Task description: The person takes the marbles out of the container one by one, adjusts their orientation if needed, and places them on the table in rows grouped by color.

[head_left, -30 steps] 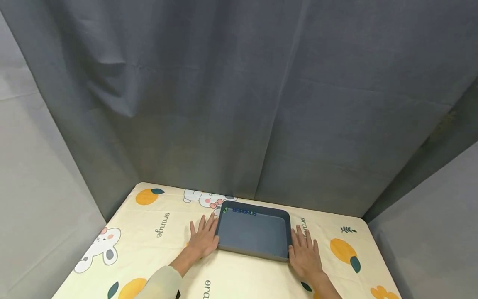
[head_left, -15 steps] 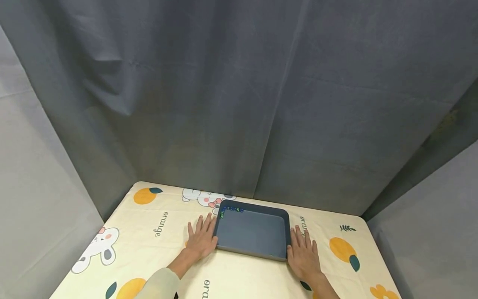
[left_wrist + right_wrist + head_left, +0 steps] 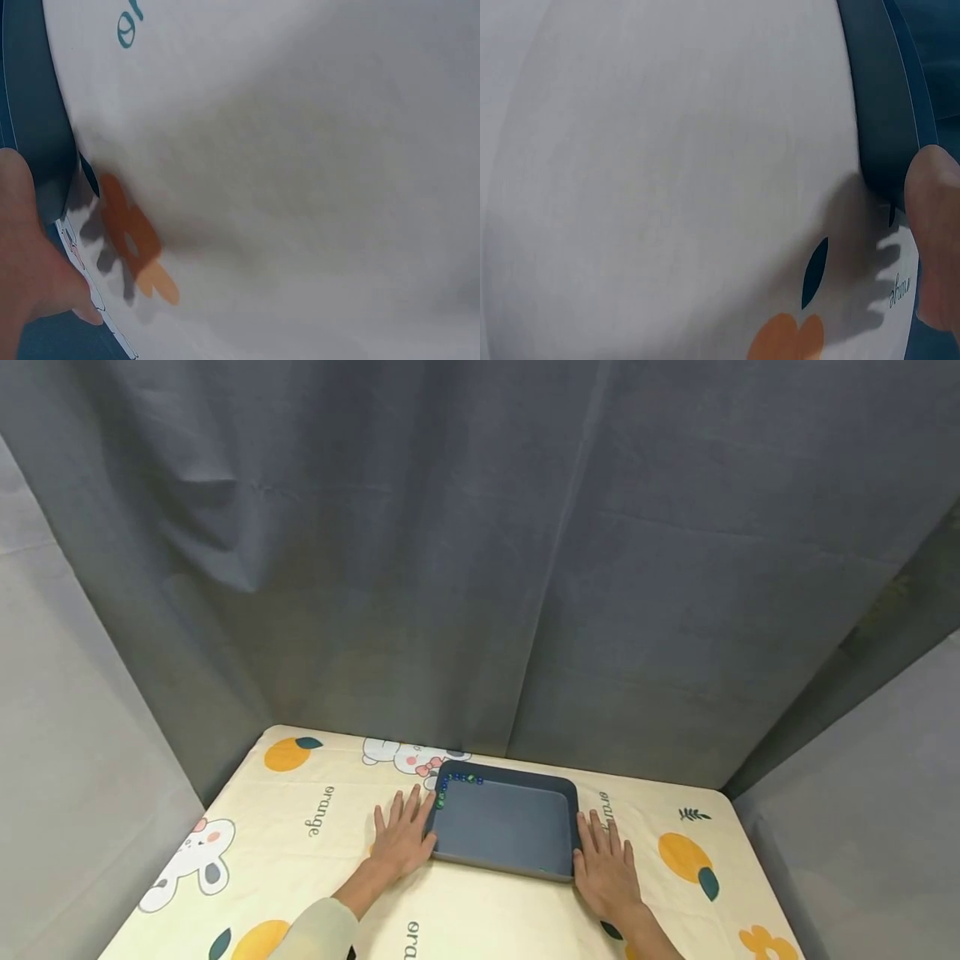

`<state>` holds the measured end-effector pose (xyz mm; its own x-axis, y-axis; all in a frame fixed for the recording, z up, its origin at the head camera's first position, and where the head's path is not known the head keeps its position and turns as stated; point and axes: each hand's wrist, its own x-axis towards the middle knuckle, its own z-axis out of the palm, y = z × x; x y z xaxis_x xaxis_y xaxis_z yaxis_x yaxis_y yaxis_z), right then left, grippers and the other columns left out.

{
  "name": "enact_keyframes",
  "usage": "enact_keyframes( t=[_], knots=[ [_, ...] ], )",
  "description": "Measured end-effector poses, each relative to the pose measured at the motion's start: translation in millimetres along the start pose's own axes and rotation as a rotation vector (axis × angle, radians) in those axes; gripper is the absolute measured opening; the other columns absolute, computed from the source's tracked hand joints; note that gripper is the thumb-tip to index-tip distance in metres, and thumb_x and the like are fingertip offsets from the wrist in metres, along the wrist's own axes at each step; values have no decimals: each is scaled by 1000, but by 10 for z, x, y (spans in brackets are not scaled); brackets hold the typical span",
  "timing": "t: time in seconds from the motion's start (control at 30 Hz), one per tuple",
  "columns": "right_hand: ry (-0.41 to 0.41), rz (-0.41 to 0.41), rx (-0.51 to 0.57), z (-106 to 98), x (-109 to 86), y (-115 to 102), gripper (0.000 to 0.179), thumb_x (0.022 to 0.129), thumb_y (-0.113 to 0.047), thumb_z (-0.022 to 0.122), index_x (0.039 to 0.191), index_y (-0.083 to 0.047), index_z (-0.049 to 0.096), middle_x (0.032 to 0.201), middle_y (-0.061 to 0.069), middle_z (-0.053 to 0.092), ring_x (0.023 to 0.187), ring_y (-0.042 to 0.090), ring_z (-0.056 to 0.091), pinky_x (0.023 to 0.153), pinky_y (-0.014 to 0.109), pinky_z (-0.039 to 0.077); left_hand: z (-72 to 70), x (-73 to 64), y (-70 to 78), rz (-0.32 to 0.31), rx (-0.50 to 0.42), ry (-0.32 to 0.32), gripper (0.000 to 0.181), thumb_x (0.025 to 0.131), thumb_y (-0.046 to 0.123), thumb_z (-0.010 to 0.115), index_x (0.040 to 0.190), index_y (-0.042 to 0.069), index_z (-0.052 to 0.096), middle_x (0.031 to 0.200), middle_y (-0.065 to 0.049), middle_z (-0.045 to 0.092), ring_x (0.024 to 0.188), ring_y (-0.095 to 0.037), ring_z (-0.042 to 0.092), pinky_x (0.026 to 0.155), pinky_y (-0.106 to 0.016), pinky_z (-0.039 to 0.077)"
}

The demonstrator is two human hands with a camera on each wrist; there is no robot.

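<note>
A dark grey rectangular tray [image 3: 502,827] stands on the cloth-covered table between my two hands. Several small blue and green marbles [image 3: 451,778] lie in its far left corner, partly along the far wall and partly down the left wall. My left hand [image 3: 400,842] is at the tray's left side, fingers straight and spread, and the left wrist view has its thumb [image 3: 16,180] against the rim. On the opposite side my right hand [image 3: 607,870] lies with straight fingers along the wall; its thumb [image 3: 931,176] touches the rim in the right wrist view. Whether the tray is tilted I cannot tell.
A cream tablecloth [image 3: 480,918] with oranges, rabbits and lettering covers the table. Behind the table hangs a dark grey curtain [image 3: 420,568]. Pale panels stand at the left [image 3: 82,693] and the right [image 3: 862,827].
The marbles have rolled left along the far wall, and several have come round the corner toward me down the left wall. Both hands keep their places at the tray's sides.
</note>
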<state>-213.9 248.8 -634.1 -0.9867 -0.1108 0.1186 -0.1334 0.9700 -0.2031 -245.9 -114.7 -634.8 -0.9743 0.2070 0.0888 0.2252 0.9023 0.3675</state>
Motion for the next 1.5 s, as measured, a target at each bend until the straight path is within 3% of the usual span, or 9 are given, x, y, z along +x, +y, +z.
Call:
enact_keyframes(
  t=[0.27,0.43,0.87,1.13,1.3,1.5],
  knots=[
    [-12,0,-11,25,19,-1,58,105,-26,41,158,-5,26,162,22,20,145,50,16,111,71,13,48,45,-2,-31,20,-12,69,102,48,47,160,18,27,165,-13,17,148,-44,12,110,-73,2],
    [-13,4,-3,12,15,3,58,105,-26,41,157,-5,26,161,22,20,145,49,15,111,71,13,81,57,-13,-19,26,17,68,101,50,47,159,18,29,164,-13,20,148,-44,13,109,-74,1],
    [-14,-4,-26,-23,16,-4,59,105,-29,45,156,-4,30,161,22,22,144,50,18,111,71,15,37,43,31,-26,86,-14,72,100,55,45,160,17,27,165,-12,19,148,-42,13,110,-72,2],
    [37,-57,-44,-86,76,-9,60,101,-31,55,151,-2,40,158,24,27,142,52,23,109,70,22,31,41,27,-21,90,-7,73,100,56,44,159,17,27,164,-12,19,148,-43,14,110,-73,3],
    [96,-95,-27,-155,145,-49,54,96,-27,63,140,3,52,155,25,31,140,51,26,110,67,25,39,44,30,-23,101,-11,73,100,57,44,159,16,27,164,-12,19,148,-43,14,110,-72,4],
    [119,-144,26,-235,225,-221,41,87,-19,76,123,-2,66,142,21,49,132,41,44,103,58,41,46,40,28,-17,84,3,72,100,54,47,158,15,30,163,-13,22,147,-44,16,110,-73,3]
  ],
)
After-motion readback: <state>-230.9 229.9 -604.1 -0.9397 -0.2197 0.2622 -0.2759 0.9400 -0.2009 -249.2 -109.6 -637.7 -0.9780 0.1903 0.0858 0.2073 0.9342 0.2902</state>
